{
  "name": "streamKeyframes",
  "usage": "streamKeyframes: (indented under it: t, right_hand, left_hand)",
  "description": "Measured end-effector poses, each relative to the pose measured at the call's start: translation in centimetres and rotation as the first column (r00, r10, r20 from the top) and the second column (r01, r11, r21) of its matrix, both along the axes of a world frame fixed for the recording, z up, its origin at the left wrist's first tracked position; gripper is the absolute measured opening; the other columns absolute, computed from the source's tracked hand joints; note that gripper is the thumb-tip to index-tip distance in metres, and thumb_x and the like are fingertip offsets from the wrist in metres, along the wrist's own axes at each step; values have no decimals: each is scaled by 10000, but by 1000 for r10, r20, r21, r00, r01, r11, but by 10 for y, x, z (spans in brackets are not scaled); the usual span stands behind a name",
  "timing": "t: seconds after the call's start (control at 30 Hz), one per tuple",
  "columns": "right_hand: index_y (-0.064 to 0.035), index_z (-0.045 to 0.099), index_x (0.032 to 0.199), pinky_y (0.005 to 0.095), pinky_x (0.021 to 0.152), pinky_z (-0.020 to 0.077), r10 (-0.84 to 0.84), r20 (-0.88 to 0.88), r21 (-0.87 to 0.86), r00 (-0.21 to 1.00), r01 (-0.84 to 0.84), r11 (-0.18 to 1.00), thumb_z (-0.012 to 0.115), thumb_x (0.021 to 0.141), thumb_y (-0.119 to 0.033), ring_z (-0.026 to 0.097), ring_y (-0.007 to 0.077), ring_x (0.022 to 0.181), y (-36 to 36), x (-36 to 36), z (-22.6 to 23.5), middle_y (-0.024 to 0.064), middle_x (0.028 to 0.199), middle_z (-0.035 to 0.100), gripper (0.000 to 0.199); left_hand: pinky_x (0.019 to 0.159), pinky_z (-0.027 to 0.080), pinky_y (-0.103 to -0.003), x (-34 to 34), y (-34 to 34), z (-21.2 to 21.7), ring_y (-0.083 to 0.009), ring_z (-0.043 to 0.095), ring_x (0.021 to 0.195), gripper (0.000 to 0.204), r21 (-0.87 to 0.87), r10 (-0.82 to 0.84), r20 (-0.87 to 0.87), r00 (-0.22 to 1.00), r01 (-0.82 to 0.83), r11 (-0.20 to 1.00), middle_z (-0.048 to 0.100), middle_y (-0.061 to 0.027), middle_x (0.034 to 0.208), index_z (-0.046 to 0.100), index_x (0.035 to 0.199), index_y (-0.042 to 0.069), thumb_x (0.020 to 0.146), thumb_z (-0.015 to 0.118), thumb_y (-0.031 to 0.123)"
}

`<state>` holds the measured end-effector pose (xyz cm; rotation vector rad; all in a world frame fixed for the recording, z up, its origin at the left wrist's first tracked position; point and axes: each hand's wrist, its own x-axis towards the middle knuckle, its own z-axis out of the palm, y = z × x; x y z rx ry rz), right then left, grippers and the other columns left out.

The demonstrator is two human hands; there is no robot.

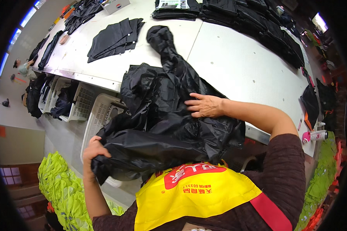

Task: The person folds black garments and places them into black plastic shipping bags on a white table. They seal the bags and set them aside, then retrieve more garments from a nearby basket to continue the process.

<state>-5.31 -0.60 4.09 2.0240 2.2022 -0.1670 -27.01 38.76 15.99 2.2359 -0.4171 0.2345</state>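
So the main thing here is a big black jacket (pixel 162 115), shiny and crinkly, draped over the near edge of a long white table (pixel 235 61). One long part of it runs up toward 12 o'clock across the tabletop, and the bulk hangs off the edge down toward 7 o'clock, right in front of the person's yellow apron (pixel 192 196).

Containers: at about 9 o'clock from the jacket, under the table edge, there are white plastic baskets (pixel 83 102) with slotted sides. The far ones have dark clothes bunched in them; the nearest one is mostly hidden behind the jacket, so can't say what's inside.

Grip-wise, the left hand (pixel 94 148) is closed into a fist around the jacket's lower corner, fabric bunched in it, down at 7 o'clock. The right hand (pixel 206 106) lies flat on top of the jacket, fingers spread and pointing toward 9 o'clock, pressing on the cloth rather than grabbing it.

Further out: a folded black piece (pixel 113 38) lies on the table at 11 o'clock, stacks of folded black clothes (pixel 250 19) line the far edge from 12 to 2 o'clock, and a pile of neon yellow-green fabric (pixel 61 184) sits on the floor at 8 o'clock. A small pink and white bottle (pixel 316 135) sits at 3 o'clock.
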Motion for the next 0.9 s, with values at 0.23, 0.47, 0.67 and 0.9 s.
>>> streamKeyframes:
  t: [0.23,0.47,0.67,0.9]
  right_hand:
    - [7,502,846,389,672,461,-551,-731,-2,403,805,593,540,683,-64,577,343,721,-41,-89,134,218,752,543,182]
    - [-28,563,881,331,694,466,-427,-883,182,197,980,75,564,788,-242,592,248,740,-136,-159,284,136,818,613,233]
    - [-36,574,965,342,721,465,-728,-675,360,115,913,-190,536,840,-293,602,268,807,-279,-18,305,144,889,627,289]
    - [-45,587,1062,355,752,465,-968,-131,848,212,531,2,503,900,-354,615,292,886,-394,202,304,153,972,643,359]
  left_hand:
    - [655,335,-211,-69,74,31,-99,407,633,195,-244,485,-294,824,-555,795,426,8,653,442,650,90,688,607,188]
    - [636,395,-243,20,87,76,-160,500,663,321,-389,221,-300,928,-331,860,533,-85,742,538,827,11,787,618,320]
    - [749,437,-290,339,8,189,-212,560,835,504,175,383,199,902,-417,892,581,-162,909,537,1021,-32,800,623,412]
    - [888,427,-328,436,-183,147,-262,565,1011,534,188,49,390,919,-132,973,596,-167,1110,513,1226,31,850,599,400]
